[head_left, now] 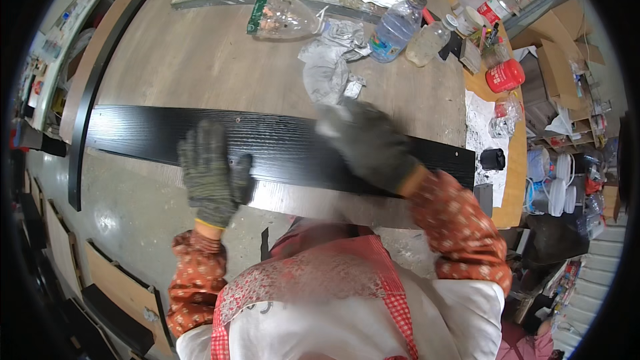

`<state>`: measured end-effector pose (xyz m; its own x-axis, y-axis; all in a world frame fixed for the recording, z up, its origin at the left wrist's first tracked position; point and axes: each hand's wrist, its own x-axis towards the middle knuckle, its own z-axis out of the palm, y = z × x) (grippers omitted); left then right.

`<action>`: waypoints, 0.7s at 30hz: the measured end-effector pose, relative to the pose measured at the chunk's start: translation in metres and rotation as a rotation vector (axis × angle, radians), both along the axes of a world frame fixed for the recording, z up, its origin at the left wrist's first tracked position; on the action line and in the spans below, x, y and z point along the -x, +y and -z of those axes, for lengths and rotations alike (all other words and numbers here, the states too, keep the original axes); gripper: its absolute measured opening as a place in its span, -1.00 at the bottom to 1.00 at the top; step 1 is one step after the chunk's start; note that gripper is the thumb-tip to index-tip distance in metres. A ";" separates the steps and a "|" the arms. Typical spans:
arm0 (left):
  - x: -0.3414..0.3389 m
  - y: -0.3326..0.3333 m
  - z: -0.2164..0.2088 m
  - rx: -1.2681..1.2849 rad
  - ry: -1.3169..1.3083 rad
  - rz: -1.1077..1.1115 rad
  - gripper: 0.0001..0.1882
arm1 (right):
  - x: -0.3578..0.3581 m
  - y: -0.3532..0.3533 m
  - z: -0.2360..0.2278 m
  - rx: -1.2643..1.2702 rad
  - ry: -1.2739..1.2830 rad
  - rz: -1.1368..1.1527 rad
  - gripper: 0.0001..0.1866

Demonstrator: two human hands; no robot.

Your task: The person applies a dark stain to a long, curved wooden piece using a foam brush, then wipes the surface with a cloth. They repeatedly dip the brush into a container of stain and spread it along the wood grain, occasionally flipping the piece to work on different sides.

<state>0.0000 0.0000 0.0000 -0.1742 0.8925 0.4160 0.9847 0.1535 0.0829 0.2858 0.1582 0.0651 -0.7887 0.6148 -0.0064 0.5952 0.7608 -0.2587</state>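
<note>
Black board (280, 147) across mid-frame, likely stiff and slick
Left hand (213, 173) lies flat on it; right hand (367, 143) blurs, grip unclear; long edges seem the best hold.

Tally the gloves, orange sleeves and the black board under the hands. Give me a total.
Gloves: 2
Orange sleeves: 2
Black board: 1
Total: 5

Workshop: cluttered bench (173, 67), bottles (393, 35), wood-toned panels (120, 287).
</note>
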 end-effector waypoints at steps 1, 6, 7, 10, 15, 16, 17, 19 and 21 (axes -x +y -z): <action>0.000 -0.003 0.002 -0.005 -0.003 -0.018 -0.33 | -0.033 0.002 0.000 -0.045 -0.052 0.082 -0.54; 0.061 -0.009 0.028 -0.102 -0.076 -0.089 -0.33 | -0.143 -0.014 -0.027 -0.194 -0.228 0.114 -0.41; 0.050 -0.007 0.034 -0.104 -0.116 -0.095 -0.28 | -0.147 -0.017 -0.026 -0.229 -0.264 0.097 -0.42; 0.053 -0.010 0.021 -0.150 -0.112 -0.109 -0.32 | -0.067 -0.008 -0.013 -0.129 -0.147 0.002 -0.46; 0.053 -0.011 0.028 -0.187 -0.103 -0.138 -0.28 | 0.098 0.010 0.004 -0.050 0.031 -0.294 -0.40; 0.051 -0.010 0.028 -0.194 -0.099 -0.140 -0.28 | 0.135 0.016 0.009 -0.042 0.071 -0.380 -0.41; 0.049 -0.004 0.029 -0.210 -0.108 -0.122 -0.28 | 0.158 0.022 0.011 -0.044 0.098 -0.446 -0.43; 0.051 -0.002 0.013 -0.114 -0.137 -0.117 -0.31 | 0.180 0.022 0.015 -0.037 0.104 -0.429 -0.43; 0.065 -0.014 0.002 0.014 -0.138 -0.042 -0.35 | 0.188 0.021 0.010 0.005 0.120 -0.491 -0.41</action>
<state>-0.0652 -0.0141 -0.0017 -0.2659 0.8889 0.3729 0.9567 0.1960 0.2150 0.0978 0.1792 0.0552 -0.9801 0.1711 0.1003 0.1330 0.9423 -0.3073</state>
